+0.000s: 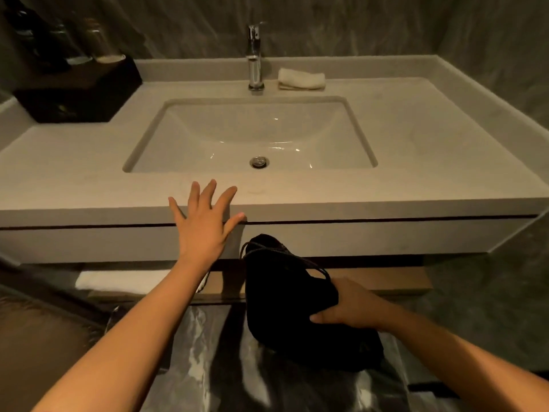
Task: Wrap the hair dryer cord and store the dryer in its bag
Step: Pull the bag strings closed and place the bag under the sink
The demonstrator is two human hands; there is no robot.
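Right hand [353, 304] closed around the side of a black drawstring bag [297, 301], thumb pressed against the fabric on the near side, fingers wrapped over the top edge. Bag held in the air below and in front of the sink [252, 135], hanging over the dark marbled floor [208, 352], with its cord loops [285, 254] lying across the upper end. Contents of the bag not visible; hair dryer and its cord not discernible. Left hand [205, 221] fully open, fingers spread wide, holding nothing, raised against the front edge of the counter [89, 179], just left of the bag and directly in front of the sink; fingertips overlapping the counter lip, actual contact not determinable. Below the counter, left of the bag: a shelf [386, 281] carrying a folded white towel [118, 278]. Behind the sink, at centre: a chrome faucet [255, 60]. Immediately right of the faucet: a small folded white cloth [301, 79] lying flat on the counter. Left of the sink, at the back corner of the counter: a black tray [80, 93] with blurred glasses [101, 43] standing on it.
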